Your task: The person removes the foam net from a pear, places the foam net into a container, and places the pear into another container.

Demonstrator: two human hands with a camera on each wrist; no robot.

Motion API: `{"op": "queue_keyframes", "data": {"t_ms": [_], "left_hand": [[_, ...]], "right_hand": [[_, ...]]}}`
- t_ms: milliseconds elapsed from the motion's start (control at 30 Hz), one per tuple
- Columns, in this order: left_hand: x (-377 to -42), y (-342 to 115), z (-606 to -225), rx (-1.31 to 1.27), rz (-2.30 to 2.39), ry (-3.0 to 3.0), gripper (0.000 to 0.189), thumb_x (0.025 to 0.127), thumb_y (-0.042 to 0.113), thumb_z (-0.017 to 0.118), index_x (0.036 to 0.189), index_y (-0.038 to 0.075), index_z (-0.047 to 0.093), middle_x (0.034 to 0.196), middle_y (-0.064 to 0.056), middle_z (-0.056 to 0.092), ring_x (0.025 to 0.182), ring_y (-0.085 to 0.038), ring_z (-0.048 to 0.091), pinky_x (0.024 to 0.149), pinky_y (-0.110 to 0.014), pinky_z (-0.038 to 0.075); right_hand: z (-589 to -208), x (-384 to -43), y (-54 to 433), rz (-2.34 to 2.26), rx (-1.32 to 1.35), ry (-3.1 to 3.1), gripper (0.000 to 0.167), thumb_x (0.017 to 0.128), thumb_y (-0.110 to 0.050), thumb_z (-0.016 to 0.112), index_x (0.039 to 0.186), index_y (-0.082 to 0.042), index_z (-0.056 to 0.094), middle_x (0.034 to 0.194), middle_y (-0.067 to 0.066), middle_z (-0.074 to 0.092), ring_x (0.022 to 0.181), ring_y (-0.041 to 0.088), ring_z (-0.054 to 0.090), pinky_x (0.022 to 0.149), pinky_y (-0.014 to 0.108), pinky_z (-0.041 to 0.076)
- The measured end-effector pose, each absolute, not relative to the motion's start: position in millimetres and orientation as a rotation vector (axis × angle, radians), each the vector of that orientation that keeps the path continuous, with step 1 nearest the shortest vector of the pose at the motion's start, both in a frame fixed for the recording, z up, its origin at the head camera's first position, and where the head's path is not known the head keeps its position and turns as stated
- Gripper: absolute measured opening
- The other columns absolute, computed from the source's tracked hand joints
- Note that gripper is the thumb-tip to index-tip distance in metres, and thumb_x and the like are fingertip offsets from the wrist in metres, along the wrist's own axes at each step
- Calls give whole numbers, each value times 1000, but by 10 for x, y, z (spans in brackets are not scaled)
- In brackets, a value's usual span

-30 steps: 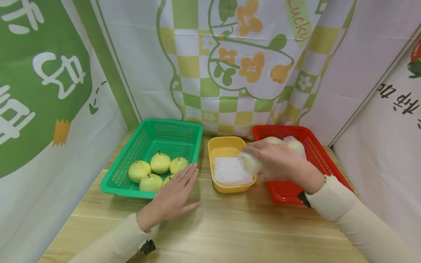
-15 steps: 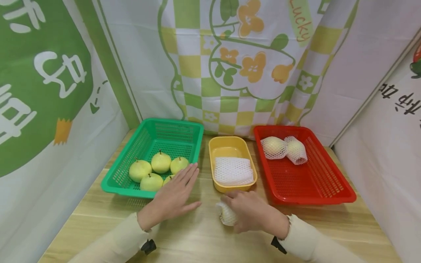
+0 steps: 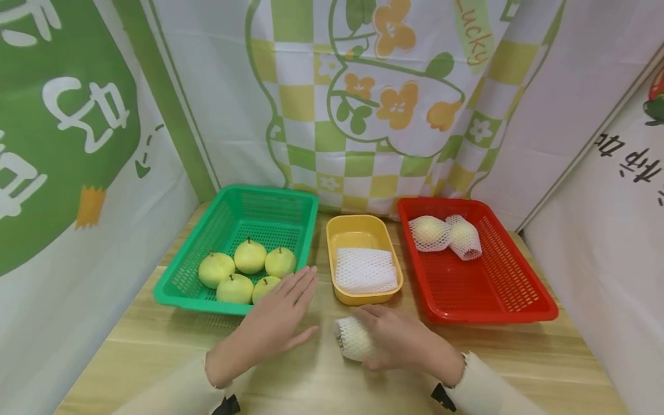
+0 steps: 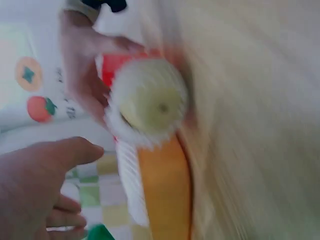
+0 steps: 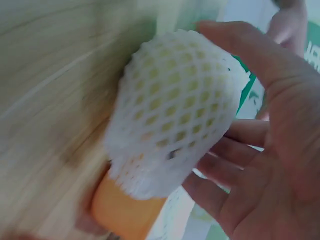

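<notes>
My right hand (image 3: 396, 340) holds a pear in a white foam net (image 3: 355, 339) low over the table, in front of the yellow tub (image 3: 370, 298). In the right wrist view, thumb and fingers curve around the netted pear (image 5: 175, 100). The left wrist view shows the pear's bare end (image 4: 152, 107) poking from the net. My left hand (image 3: 277, 317) lies with straight fingers beside the front right corner of the green basket (image 3: 207, 304), apart from the netted pear. Several bare pears (image 3: 234, 288) lie in that basket; one is partly behind my left fingers.
White foam nets (image 3: 365, 271) lie stacked in the yellow tub. On the right, the red basket (image 3: 498, 316) holds two netted pears (image 3: 429, 231) at its back left. A patterned curtain (image 3: 358, 161) closes off the rear of the wooden table (image 3: 290, 386).
My right hand has carried the netted pear from between the yellow tub and red basket down and left to the table's front middle. The left hand has hardly moved.
</notes>
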State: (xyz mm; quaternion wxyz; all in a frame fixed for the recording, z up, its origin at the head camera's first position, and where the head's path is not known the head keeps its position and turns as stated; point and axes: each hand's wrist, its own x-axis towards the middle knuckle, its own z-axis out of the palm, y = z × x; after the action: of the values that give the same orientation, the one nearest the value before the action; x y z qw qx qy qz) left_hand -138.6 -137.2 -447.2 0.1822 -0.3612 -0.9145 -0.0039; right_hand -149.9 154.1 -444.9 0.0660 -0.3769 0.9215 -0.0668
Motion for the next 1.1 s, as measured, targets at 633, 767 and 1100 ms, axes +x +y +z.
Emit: {"op": "queue_keyframes", "data": {"t_ms": [633, 767, 1100], "left_hand": [[-1547, -996, -4998, -1251, -855, -2742, 56, 102, 9, 66, 153, -4, 48, 152, -23, 58, 140, -37, 59, 116, -49, 50], [-1708, -968, -5233, -1304, -959, -2615, 63, 104, 20, 67, 157, -1, 43, 152, -25, 57, 140, -39, 58, 117, -49, 50], [-1701, -705, -5121, -1275, -912, -2681, 66, 85, 20, 87, 139, 2, 53, 136, -11, 64, 125, -24, 65, 110, -39, 56]], "right_hand": [[-4758, -1626, 2103, -676, -1022, 2706, 84, 87, -29, 88, 158, -8, 48, 157, 7, 57, 139, 28, 59, 116, 50, 51], [-4827, -1647, 2110, -712, -1056, 2699, 82, 88, -29, 87, 157, -6, 49, 156, 8, 58, 140, 28, 59, 116, 51, 50], [-4865, -1646, 2061, -806, -1147, 2694, 71, 94, -32, 81, 156, -13, 52, 150, 0, 63, 131, 17, 64, 111, 44, 55]]}}
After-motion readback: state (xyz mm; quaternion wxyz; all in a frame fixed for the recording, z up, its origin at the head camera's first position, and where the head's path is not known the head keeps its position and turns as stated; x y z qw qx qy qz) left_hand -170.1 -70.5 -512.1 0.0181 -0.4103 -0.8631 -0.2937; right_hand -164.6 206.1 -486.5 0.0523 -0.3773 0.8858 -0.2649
